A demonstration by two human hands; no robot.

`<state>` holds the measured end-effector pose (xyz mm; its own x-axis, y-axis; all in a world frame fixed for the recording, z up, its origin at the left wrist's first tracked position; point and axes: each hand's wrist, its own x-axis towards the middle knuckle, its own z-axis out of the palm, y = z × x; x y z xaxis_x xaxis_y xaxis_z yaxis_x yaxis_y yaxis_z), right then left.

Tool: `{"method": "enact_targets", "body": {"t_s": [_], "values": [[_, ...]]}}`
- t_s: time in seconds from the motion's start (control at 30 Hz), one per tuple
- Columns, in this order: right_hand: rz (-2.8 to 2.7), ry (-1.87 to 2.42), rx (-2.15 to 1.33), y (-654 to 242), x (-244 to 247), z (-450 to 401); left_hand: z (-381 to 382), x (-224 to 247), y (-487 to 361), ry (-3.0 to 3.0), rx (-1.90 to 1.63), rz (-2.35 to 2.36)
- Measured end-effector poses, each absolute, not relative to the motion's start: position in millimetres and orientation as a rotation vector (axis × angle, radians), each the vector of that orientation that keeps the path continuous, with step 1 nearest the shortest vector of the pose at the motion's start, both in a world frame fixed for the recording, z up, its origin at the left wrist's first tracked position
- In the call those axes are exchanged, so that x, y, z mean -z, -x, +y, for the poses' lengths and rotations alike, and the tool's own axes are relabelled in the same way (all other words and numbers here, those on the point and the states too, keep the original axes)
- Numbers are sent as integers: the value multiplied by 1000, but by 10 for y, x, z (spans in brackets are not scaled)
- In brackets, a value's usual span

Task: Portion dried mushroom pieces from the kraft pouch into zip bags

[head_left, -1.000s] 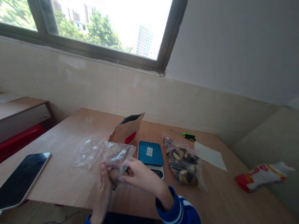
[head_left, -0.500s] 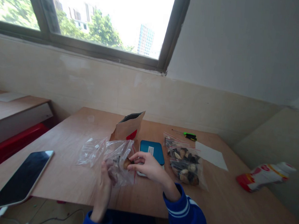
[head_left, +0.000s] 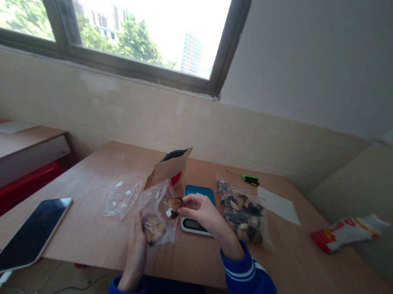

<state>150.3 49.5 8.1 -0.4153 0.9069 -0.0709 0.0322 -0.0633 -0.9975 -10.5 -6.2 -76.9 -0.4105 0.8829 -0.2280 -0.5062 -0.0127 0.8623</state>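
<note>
The wide wooden table (head_left: pixel 90 189) runs from the near edge back to the tiled wall under the window. On its left near corner lies a large black-screened tablet with a pale rim (head_left: pixel 27 236), its long axis slanting from near-left to far-right. Far right, at the table's edge, a white and red plastic packet (head_left: pixel 347 231) lies on its side. A white sheet of paper (head_left: pixel 277 204) lies flat near the back right, with a green and black pen (head_left: pixel 250 180) just beyond it. A clear zip bag full of dark and pale dried pieces (head_left: pixel 243 216) lies flat, its long axis running from the back toward the near edge. Left of it sits a blue-topped digital kitchen scale (head_left: pixel 197 209); behind that stands an open brown paper pouch with a red patch (head_left: pixel 170 168), mouth tilted up and to the right.

The left hand (head_left: pixel 136 250) has its grip closed round the lower end of a crumpled clear plastic bag holding a few brown pieces (head_left: pixel 155 211), which stands up off the table with its mouth pointing up and away. The right hand (head_left: pixel 205 214) pinches a brown dried mushroom piece (head_left: pixel 175 203) between thumb and fingertips, just at the bag's mouth and beside the scale, its long axis roughly level, pointing left
</note>
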Motion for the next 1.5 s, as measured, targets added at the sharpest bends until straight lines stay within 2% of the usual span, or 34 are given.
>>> {"method": "enact_targets", "body": {"t_s": [0.3, 0.67, 1.0, 1.23, 1.5], "values": [[-1218, 738, -1180, -1407, -453, 1023, -74, 783, 145, -423, -1603, 1107], [-1843, 729, -907, -1309, -737, 1709, -96, 680, 193, -470, -1656, 1099], [-2174, 765, -205, -1363, -743, 1685, -30, 785, 236, -415, -1625, 1076], [-2138, 757, -180, -1394, -752, 1562, -57, 753, 231, -408, -1634, 1083], [-2339, 1049, -46, -1354, -673, 1467, -51, 767, 216, -398, -1634, 1103]]}}
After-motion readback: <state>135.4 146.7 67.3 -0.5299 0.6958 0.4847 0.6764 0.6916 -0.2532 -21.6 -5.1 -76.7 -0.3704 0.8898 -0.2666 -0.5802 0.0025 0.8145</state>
